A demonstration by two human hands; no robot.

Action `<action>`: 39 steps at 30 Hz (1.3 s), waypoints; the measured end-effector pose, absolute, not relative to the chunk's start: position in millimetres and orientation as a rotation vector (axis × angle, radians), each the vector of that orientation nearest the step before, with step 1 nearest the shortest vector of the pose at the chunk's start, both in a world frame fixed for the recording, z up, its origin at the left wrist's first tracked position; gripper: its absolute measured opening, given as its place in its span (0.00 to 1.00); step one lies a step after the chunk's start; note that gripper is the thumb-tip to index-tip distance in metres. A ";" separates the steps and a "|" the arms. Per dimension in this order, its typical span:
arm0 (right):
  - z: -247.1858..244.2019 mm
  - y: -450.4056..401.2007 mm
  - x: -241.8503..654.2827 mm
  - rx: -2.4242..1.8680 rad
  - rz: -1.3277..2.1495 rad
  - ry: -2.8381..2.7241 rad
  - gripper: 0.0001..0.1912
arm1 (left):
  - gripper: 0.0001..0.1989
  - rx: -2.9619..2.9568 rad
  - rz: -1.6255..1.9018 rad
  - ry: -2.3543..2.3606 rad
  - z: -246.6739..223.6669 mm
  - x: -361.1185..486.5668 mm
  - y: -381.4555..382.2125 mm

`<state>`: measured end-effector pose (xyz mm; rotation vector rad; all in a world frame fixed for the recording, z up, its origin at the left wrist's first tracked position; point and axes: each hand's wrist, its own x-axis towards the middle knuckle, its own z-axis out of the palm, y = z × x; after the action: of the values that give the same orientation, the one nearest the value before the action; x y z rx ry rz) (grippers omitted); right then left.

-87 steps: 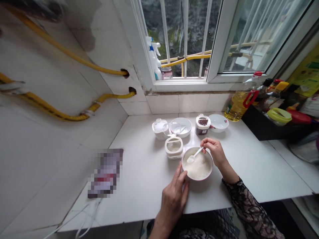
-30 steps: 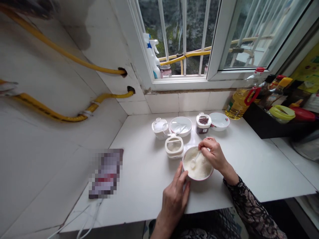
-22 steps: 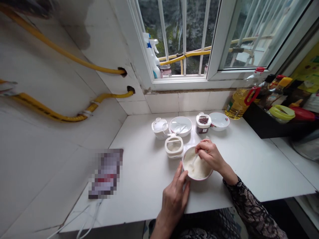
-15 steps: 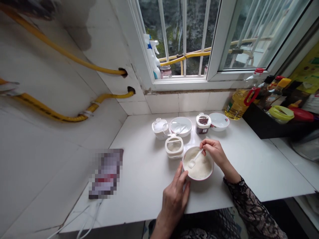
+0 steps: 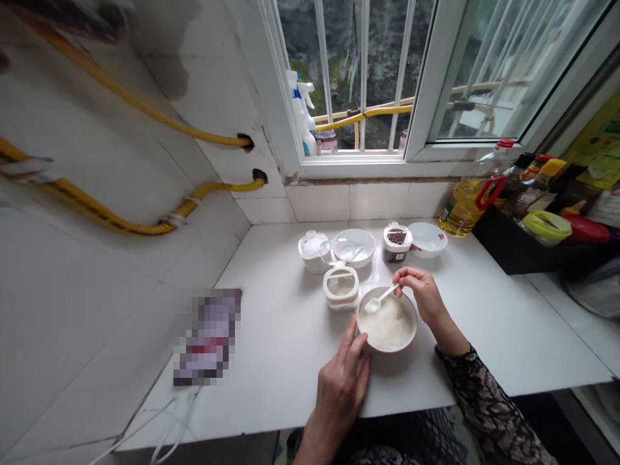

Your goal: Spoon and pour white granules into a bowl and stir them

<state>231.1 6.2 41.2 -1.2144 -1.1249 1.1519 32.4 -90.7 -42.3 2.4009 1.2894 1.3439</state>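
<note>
A bowl [image 5: 394,329] with pale, whitish contents stands near the counter's front. My right hand [image 5: 420,296] pinches the handle of a small white spoon [image 5: 374,305], whose head is over the bowl's left part. Against the bowl's lower left rim rest the fingers of my left hand [image 5: 340,381], thumb apart. Just left of the bowl is an open white-rimmed container [image 5: 341,289]. Behind it are a second container [image 5: 314,250] with white contents and a white bowl [image 5: 354,248] with a spoon inside. A jar [image 5: 396,243] with dark red contents stands behind the bowl.
An empty white dish [image 5: 428,239] is beside the jar. An oil bottle [image 5: 460,203] and a black rack [image 5: 508,248] of seasonings stand at the right. A blurred flat object [image 5: 210,339] and white cables lie at the left. A barred window is behind the counter [image 5: 271,361].
The spoon head has moved slightly back, towards the bowl's upper left rim, and the right hand with it. The left hand stays at the bowl. The view has shifted slightly.
</note>
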 end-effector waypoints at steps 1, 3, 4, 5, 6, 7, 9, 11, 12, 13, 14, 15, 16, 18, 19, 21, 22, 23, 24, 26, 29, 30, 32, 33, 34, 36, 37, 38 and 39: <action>41.4 6.4 229.3 -1.198 1.129 -1.128 0.05 | 0.19 2.397 1.349 1.288 -42.5 32.5 -90.6; 42.5 5.7 223.8 -1.160 1.048 -1.170 0.05 | 0.18 2.387 1.359 1.289 -42.8 32.7 -90.6; 43.3 4.7 220.4 -1.142 0.981 -1.209 0.06 | 0.18 2.383 1.361 1.287 -42.9 32.8 -90.7; 44.2 3.3 216.9 -1.129 0.893 -1.261 0.06 | 0.18 2.379 1.360 1.287 -43.0 32.8 -90.8; 45.1 1.8 213.4 -1.120 0.785 -1.329 0.06 | 0.18 2.375 1.357 1.286 -43.2 32.8 -91.1; 45.9 0.3 210.3 -1.107 0.657 -1.415 0.06 | 0.19 2.372 1.356 1.287 -43.5 32.8 -91.3; 47.2 -2.0 205.6 -1.037 0.388 -1.657 0.07 | 0.19 2.367 1.353 1.295 -44.1 32.7 -91.7; 47.9 -3.0 203.3 -0.913 0.166 -1.925 0.11 | 0.19 2.362 1.352 1.307 -44.7 32.7 -91.8; 48.2 -3.3 203.0 -0.856 0.098 -2.020 0.12 | 0.19 2.364 1.351 1.311 -45.0 32.6 -91.8; 48.6 -3.6 203.3 -0.821 0.063 -2.071 0.13 | 0.19 2.366 1.349 1.315 -45.1 32.6 -91.6; 49.1 -4.0 204.1 -0.816 0.054 -2.073 0.14 | 0.19 2.370 1.346 1.316 -45.1 32.6 -91.5; 49.6 -4.6 205.5 -0.838 0.064 -2.035 0.14 | 0.19 2.374 1.346 1.317 -45.0 32.7 -91.3; 50.1 -5.4 207.4 -0.874 0.088 -1.974 0.13 | 0.19 2.378 1.351 1.318 -44.8 32.8 -91.1; 50.9 -7.2 213.1 -0.960 0.151 -1.827 0.11 | 0.19 2.386 1.362 1.321 -44.2 33.0 -91.0; 51.0 -8.1 216.6 -0.997 0.184 -1.763 0.10 | 0.19 2.389 1.363 1.323 -44.0 33.0 -91.1; 50.2 -9.1 224.1 -1.043 0.237 -1.688 0.09 | 0.18 2.392 1.353 1.324 -43.5 33.0 -91.4; 49.4 -9.2 227.5 -1.053 0.252 -1.685 0.09 | 0.18 2.393 1.344 1.321 -43.3 32.9 -91.6; 48.3 -9.0 230.2 -1.053 0.259 -1.707 0.09 | 0.19 2.392 1.337 1.319 -43.0 32.7 -91.7; 47.0 -8.7 232.0 -1.045 0.259 -1.753 0.09 | 0.19 2.395 1.336 1.315 -42.8 32.6 -91.8; 43.8 -7.6 232.6 -1.009 0.246 -1.883 0.10 | 0.20 2.405 1.344 1.313 -42.3 32.3 -91.7; 38.7 -6.5 227.7 -0.967 0.288 -2.059 0.11 | 0.19 2.418 1.357 1.320 -41.4 32.3 -90.9; 37.5 -6.5 225.9 -0.971 0.330 -2.083 0.11 | 0.19 2.417 1.359 1.323 -41.1 32.4 -90.8; 36.6 -6.7 223.6 -1.016 0.427 -2.051 0.11 | 0.19 2.415 1.355 1.326 -40.8 32.5 -90.7; 37.0 -6.9 223.5 -1.056 0.473 -1.999 0.11 | 0.19 2.415 1.352 1.327 -40.8 32.5 -90.9; 37.8 -7.0 224.0 -1.108 0.515 -1.928 0.11 | 0.19 2.414 1.348 1.326 -40.9 32.4 -91.1; 40.3 -7.0 226.3 -1.216 0.624 -1.761 0.10 | 0.19 2.411 1.342 1.317 -41.3 32.2 -91.6; 41.6 -6.7 227.7 -1.259 0.700 -1.676 0.10 | 0.19 2.406 1.338 1.313 -41.6 32.1 -91.8; 42.7 -6.3 228.9 -1.287 0.786 -1.595 0.09 | 0.19 2.402 1.332 1.310 -41.8 32.0 -91.9; 43.6 -5.7 229.9 -1.299 0.870 -1.517 0.09 | 0.19 2.397 1.326 1.307 -42.0 31.9 -92.0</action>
<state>229.9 -5.7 43.6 -1.2990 -1.5171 0.8696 31.9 -92.0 -42.0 2.3974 1.3071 1.3265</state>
